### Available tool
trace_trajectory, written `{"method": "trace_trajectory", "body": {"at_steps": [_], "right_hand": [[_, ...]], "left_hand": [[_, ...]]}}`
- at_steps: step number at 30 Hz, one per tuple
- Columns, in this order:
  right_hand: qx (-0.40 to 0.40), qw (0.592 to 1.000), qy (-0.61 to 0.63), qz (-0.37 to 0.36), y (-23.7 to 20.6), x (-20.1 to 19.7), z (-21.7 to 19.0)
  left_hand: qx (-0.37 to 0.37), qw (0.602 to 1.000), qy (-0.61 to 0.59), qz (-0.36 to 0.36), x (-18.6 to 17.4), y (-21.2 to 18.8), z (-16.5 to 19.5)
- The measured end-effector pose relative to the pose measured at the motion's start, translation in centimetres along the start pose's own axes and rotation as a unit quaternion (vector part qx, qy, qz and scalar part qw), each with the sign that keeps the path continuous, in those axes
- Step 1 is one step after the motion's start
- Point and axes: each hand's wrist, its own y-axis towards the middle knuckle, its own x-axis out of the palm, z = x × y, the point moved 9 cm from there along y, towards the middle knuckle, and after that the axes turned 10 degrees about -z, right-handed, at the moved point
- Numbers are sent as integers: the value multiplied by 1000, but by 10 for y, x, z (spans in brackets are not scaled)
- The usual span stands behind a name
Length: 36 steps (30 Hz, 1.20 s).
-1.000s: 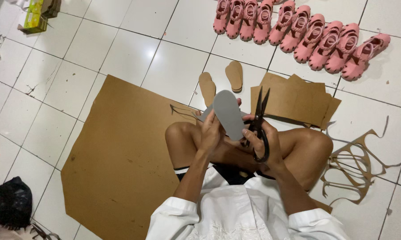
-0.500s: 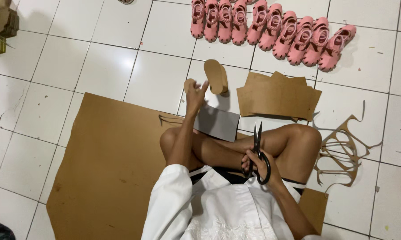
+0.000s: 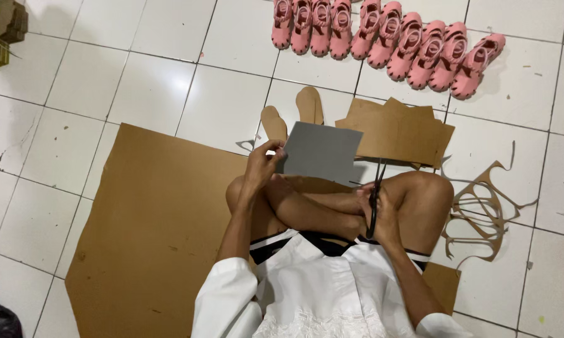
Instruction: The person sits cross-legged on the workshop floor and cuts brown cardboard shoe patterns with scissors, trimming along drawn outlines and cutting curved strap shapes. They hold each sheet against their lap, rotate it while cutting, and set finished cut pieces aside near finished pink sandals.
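The left hand (image 3: 261, 164) pinches the near left edge of a grey rectangular sheet (image 3: 320, 153), thumb on top, holding it just above the crossed legs at the centre of the view. The right hand (image 3: 379, 209) is closed around the handles of black scissors (image 3: 376, 195), whose closed blades point to 12 o'clock, the tip just short of the sheet's lower right corner. Two tan sole-shaped cutouts (image 3: 297, 112) lie on the white tiles at 12 o'clock from the sheet. A stack of brown cardboard pieces (image 3: 402, 131) sits at 2 o'clock, a large cardboard sheet (image 3: 150, 231) at 8 o'clock, offcut strips (image 3: 482, 209) at 3 o'clock, and a row of pink shoes (image 3: 382, 34) lines the top.
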Motion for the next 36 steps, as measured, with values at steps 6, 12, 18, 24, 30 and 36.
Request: {"method": "trace_trajectory", "body": {"at_steps": [6,12,18,24,30,36], "right_hand": [[97,857,505,-30,34,13,1],[-45,940,325,87,46,-21,-22],[-58,959,269,63,40,-24,-26],[-190,968,-49,156,17,-33,-60],[-235,954,-70,176,14,-38,-71],[-50,988,86,115,31,-32,-31]], "left_hand": [[374,922,104,0,13,-49,61],[129,964,-61,225,11,-63,0],[-30,868,-490,-68,86,-34,-36],[100,992,-18,78,60,-33,-1],[210,976,-56,21,72,-37,27],[19,978,-195,66,50,-12,5]]}}
